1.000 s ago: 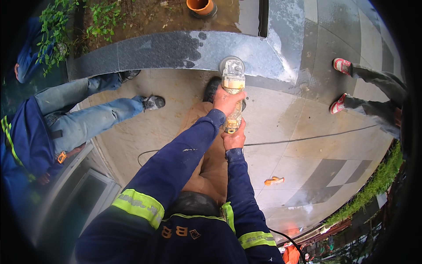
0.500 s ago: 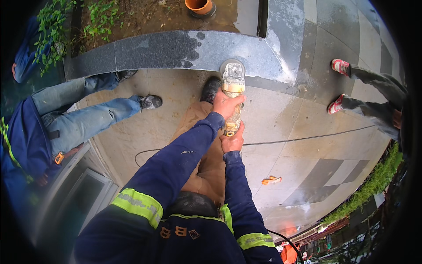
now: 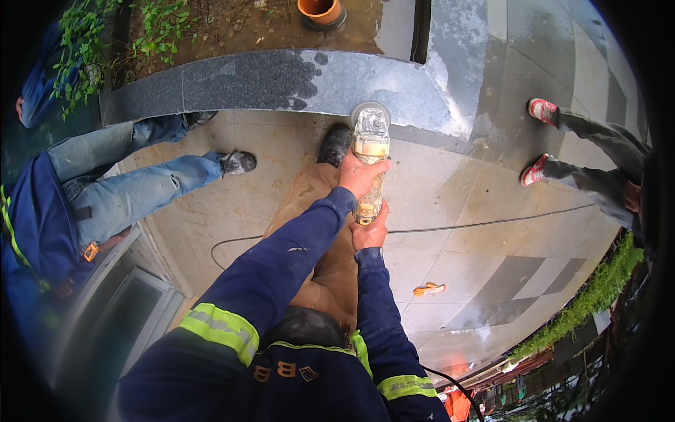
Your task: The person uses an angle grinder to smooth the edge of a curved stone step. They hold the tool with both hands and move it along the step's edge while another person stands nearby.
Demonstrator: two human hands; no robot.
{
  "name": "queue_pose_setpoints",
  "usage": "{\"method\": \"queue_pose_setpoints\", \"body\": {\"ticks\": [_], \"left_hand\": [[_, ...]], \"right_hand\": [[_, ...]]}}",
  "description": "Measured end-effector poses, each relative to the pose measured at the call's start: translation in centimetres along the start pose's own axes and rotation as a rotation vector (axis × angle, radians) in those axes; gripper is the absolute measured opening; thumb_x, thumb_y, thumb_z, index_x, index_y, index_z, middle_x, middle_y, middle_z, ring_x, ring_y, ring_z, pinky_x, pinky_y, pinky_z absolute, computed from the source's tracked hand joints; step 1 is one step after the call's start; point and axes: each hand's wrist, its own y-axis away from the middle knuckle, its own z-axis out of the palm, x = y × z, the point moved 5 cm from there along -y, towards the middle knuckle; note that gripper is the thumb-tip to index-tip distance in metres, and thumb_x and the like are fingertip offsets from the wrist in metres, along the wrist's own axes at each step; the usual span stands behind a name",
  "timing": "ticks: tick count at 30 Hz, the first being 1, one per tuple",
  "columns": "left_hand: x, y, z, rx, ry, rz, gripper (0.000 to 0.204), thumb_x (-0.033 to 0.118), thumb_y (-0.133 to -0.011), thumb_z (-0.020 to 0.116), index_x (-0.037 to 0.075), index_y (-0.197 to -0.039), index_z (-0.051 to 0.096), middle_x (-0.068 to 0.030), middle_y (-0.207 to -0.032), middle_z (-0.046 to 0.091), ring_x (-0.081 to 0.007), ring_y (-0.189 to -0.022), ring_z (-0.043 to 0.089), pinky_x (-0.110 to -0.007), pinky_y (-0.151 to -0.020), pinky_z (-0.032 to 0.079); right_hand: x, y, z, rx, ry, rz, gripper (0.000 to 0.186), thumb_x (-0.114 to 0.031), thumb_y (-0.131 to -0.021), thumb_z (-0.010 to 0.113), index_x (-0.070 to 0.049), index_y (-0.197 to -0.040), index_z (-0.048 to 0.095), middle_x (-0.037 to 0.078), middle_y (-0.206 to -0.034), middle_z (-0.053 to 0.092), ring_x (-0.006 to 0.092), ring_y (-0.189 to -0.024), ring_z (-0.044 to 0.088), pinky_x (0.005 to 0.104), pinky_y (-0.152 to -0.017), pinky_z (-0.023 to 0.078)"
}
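Observation:
Both my hands hold one angle grinder (image 3: 370, 144), yellow and heavily caked with pale dust. My left hand (image 3: 361, 174) wraps round its body just behind the head. Behind it, my right hand (image 3: 370, 228) grips the rear end of the tool. The grinder's round grey disc (image 3: 367, 107) lies over the front edge of the dark grey stone curb (image 3: 337, 79); whether it touches the stone I cannot tell. Part of the curb is wet and darker, part is pale.
A planter bed with muddy water and an orange pipe (image 3: 320, 10) lies beyond the curb. One person in jeans (image 3: 151, 186) is at left, another in red shoes (image 3: 536, 171) at right. A black cable (image 3: 485, 224) crosses the tiles; an orange-and-white glove (image 3: 429, 289) lies there.
The grinder and both hands have come slightly toward me, so the disc sits a little nearer the curb's front edge. My grip looks the same.

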Motion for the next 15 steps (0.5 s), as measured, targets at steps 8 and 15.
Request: {"method": "queue_pose_setpoints", "body": {"ticks": [8, 15], "left_hand": [[2.2, -2.9, 2.9, -0.022, -0.016, -0.038, 0.060, 0.024, -0.066, 0.085, -0.003, -0.110, 0.055, -0.0150, -0.101, 0.068, -0.0213, -0.090, 0.067, -0.035, -0.078, 0.053], [0.7, -0.5, 1.6, -0.010, 0.001, -0.053, 0.044, 0.017, -0.072, 0.083, 0.000, -0.105, 0.061, -0.0077, -0.097, 0.069, -0.0156, -0.085, 0.065, -0.031, -0.077, 0.053]], "right_hand": [[-2.8, -2.9, -2.1, 0.051, -0.018, 0.004, 0.089, -0.006, -0.064, 0.073, -0.014, -0.141, 0.031, 0.027, -0.100, 0.067, 0.0459, -0.097, 0.063, 0.0475, -0.085, 0.051], [-1.2, -0.9, -1.7, 0.014, 0.024, 0.007, 0.089, -0.004, -0.062, 0.072, -0.013, -0.140, 0.032, 0.026, -0.101, 0.067, 0.0455, -0.098, 0.064, 0.0479, -0.085, 0.051]]}}
